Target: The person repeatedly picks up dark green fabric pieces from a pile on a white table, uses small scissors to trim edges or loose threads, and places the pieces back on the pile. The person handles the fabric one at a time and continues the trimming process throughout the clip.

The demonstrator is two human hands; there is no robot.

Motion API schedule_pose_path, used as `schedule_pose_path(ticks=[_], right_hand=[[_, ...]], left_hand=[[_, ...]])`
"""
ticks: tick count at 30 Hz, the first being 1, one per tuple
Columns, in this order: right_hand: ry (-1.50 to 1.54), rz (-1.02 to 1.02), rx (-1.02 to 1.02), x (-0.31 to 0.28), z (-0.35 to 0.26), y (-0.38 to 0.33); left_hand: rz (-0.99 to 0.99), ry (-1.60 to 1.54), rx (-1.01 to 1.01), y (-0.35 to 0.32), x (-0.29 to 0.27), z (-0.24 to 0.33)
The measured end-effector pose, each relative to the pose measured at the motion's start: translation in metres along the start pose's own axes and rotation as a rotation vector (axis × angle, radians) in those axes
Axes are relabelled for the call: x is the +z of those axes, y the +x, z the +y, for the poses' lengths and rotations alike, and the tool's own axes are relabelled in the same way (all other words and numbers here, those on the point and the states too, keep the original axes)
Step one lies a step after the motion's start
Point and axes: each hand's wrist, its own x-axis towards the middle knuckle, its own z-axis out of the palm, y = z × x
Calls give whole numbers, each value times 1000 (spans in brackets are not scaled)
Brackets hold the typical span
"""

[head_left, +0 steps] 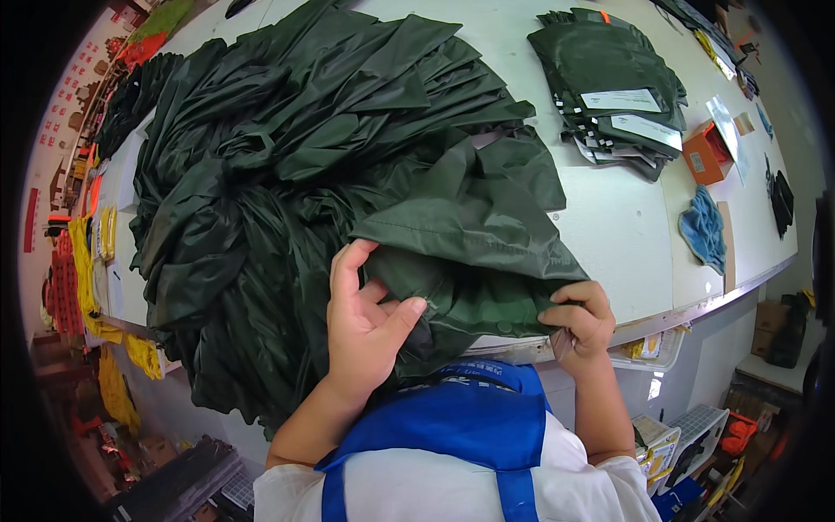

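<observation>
While pinching dark green fabric (pixel 461 235): both hands' fingers (pixel 574 315), curled.

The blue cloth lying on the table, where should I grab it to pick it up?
Pinch the blue cloth at the raised folds in its crumpled middle, coming from above. It lies loose and bunched on the white table, apart from the orange box, so the top is likely easiest. Both hands now hold green fabric.
</observation>
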Motion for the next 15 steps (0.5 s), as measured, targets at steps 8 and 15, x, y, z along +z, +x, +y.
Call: schedule_pose_path(ticks=[8, 15], right_hand=[[-10, -84, 71, -12, -9, -6], [470, 100, 221, -28, -10, -21]], left_hand=[[-75, -106, 32, -3, 9, 4], [53, -68, 41, -3, 5, 9]])
